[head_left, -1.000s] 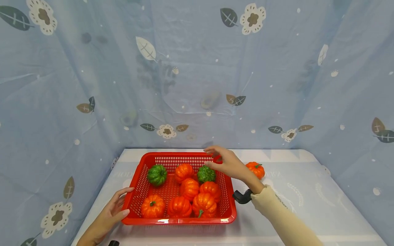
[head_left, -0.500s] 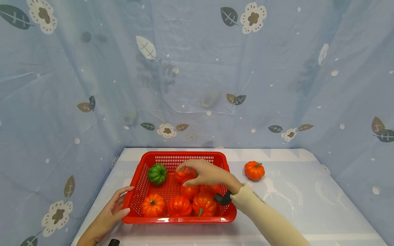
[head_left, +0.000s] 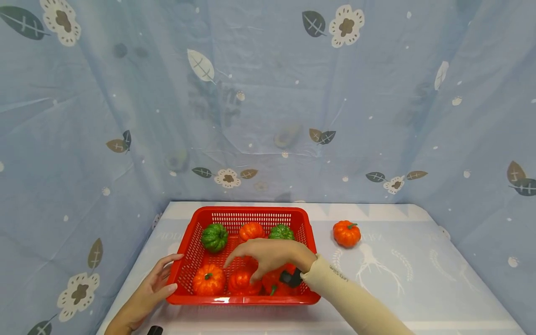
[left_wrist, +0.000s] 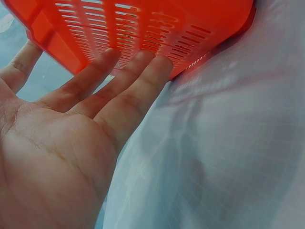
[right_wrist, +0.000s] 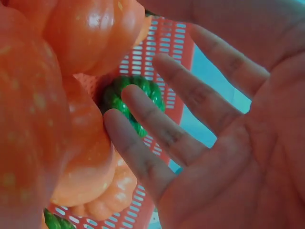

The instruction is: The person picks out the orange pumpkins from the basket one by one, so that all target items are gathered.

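Observation:
A red plastic basket (head_left: 243, 301) holds several orange pumpkins and two green ones. My left hand (head_left: 144, 293) is at its left side; the left wrist view shows the fingers (left_wrist: 133, 90) extended against the slotted wall. Over the front middle of the basket hovers my right hand (head_left: 268, 256), palm down, fingers spread, with nothing held. Just under its thumb lies an orange pumpkin (head_left: 240, 282); others behind the hand are partly hidden. To its left sits another orange pumpkin (head_left: 208, 280). A green pumpkin (head_left: 214, 237) rests at the back left, a second green pumpkin (head_left: 282, 231) at the back right.
On the white table (head_left: 398, 288), right of the basket, lies a single orange pumpkin (head_left: 346, 233). A blue patterned curtain (head_left: 268, 116) encloses the table at the back and both sides.
My right hand has moved left and toward me, from the basket's back right corner to above its front middle. The left hand has stayed at the basket's side.

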A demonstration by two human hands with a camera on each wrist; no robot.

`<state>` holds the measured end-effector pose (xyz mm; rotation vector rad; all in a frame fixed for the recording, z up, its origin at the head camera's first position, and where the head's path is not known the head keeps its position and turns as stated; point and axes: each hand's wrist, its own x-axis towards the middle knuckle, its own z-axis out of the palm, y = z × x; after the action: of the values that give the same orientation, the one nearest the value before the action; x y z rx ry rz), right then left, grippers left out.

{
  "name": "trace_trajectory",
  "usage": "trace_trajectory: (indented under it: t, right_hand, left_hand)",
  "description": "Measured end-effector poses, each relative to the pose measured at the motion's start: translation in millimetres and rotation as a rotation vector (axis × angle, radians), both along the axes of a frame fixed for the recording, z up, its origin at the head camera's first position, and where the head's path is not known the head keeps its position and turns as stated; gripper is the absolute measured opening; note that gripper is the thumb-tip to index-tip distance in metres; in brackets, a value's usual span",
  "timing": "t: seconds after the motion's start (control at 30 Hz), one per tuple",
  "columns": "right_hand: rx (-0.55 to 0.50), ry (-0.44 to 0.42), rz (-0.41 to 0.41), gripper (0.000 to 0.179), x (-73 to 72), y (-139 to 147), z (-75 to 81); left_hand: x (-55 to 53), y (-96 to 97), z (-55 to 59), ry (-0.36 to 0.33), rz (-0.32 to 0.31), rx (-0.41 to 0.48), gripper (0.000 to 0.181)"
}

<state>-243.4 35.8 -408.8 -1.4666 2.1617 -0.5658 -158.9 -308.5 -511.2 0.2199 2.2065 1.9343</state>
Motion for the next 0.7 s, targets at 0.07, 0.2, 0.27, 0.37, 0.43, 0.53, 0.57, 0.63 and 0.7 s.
trace_trajectory:
  t: [0.07,0.2,0.27,0.37,0.43,0.53,0.57,0.63,0.7]
  right_hand:
    - [0.007,-0.016,0.026,0.063,0.6,-2.3,-1.7]
    - [0.041,-0.038,0.052,0.068,2.6,-5.8,-2.7]
    - [0.07,-0.033,0.056,0.071,4.0,-7.5,-3.3]
    - [0.119,0.005,0.064,0.074,6.0,-10.4,-5.7]
    - [0.152,0.042,0.066,0.074,7.2,-12.5,-7.7]
    - [0.199,0.101,0.053,0.072,8.3,-15.3,-10.9]
    - [0.211,0.116,0.045,0.072,8.5,-16.1,-11.6]
    - [0.22,0.134,0.035,0.069,8.3,-17.5,-12.5]
    - [0.209,0.139,0.032,0.066,6.9,-18.2,-13.2]
  left_hand:
    - [0.2,-0.1,0.2,-0.003,0.001,-0.002,0.066]
    - [-0.2,-0.2,0.0,0.007,-0.006,0.007,0.065]
    - [-0.4,-0.2,-0.4,0.015,-0.009,0.015,0.065]
    - [-0.4,-0.2,-0.7,0.016,-0.011,0.023,0.064]
    - [-0.3,0.1,-0.7,0.01,-0.01,0.026,0.064]
    - [-0.4,0.6,-0.7,0.006,-0.007,0.027,0.064]
    - [-0.3,0.8,-0.7,0.005,-0.006,0.026,0.064]
    - [-0.2,1.0,-0.7,0.004,-0.003,0.025,0.064]
    - [-0.2,1.0,-0.9,0.006,-0.004,0.026,0.064]
